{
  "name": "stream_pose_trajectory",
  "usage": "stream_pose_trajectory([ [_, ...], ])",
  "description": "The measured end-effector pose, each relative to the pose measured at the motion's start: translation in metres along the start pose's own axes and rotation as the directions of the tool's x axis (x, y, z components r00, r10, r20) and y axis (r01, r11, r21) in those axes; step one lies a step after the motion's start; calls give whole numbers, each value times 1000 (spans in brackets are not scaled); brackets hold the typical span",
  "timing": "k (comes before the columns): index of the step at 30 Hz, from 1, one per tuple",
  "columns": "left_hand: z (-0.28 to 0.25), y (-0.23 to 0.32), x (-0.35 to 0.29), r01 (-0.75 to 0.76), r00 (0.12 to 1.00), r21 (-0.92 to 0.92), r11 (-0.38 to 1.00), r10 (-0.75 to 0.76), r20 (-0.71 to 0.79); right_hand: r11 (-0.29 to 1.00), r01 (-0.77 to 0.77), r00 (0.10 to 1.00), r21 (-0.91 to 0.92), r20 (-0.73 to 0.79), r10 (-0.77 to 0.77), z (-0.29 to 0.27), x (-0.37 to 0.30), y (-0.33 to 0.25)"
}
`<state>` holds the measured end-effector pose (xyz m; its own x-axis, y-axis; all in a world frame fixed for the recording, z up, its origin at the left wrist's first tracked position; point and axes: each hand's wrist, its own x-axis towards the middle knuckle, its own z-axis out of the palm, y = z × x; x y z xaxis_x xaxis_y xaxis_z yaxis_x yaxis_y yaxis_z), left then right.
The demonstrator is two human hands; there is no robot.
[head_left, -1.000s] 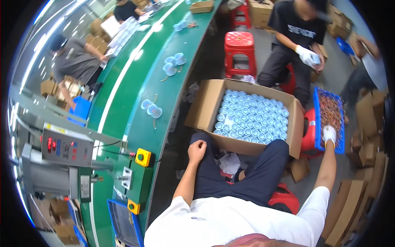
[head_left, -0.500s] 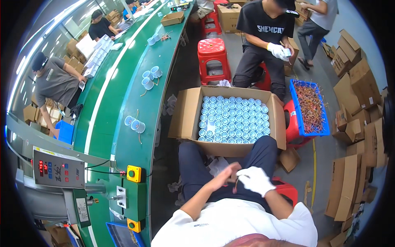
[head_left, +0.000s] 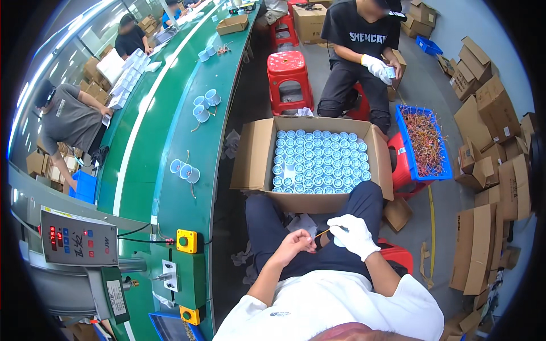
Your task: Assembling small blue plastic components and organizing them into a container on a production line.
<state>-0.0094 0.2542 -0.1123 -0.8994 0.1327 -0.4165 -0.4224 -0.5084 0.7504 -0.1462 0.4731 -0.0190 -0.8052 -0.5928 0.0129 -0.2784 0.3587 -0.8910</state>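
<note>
Over my lap, my bare left hand (head_left: 297, 245) pinches the end of a thin yellow-and-red wire (head_left: 322, 232). The wire runs across to my right hand (head_left: 355, 237), which wears a white glove and is closed around its other end. A pale-blue rounded piece (head_left: 338, 242) shows under the gloved fingers. Mostly hidden, it could be a small cup. Just beyond my knees stands an open cardboard box (head_left: 256, 153), filled with rows of small light-blue round pieces (head_left: 324, 162). A gap shows in the rows near its left side.
To my left runs a green conveyor table (head_left: 153, 165) with small groups of translucent blue cups (head_left: 193, 174) and wires. A blue tray of wires (head_left: 424, 142) rests on a red stool (head_left: 401, 165) at right. Opposite sits a person (head_left: 364, 51) with a gloved hand. Cardboard boxes (head_left: 478, 244) line the right wall.
My left hand has drawn a little away from the gloved hand, and the wire is now stretched between them. A person walking at the far right has gone out of view.
</note>
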Motion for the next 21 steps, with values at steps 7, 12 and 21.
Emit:
stream_pose_trajectory([
  [7,23,18,-20,-241,963,72,968,247,-108,724,-313,945,615,123,303,10,-4,14],
  [12,49,48,-24,-462,784,383,800,571,-244,-166,-124,934,978,171,314,17,23,20],
  [21,80,66,-24,-462,463,861,215,886,27,-354,-344,878,870,432,208,48,6,50],
])
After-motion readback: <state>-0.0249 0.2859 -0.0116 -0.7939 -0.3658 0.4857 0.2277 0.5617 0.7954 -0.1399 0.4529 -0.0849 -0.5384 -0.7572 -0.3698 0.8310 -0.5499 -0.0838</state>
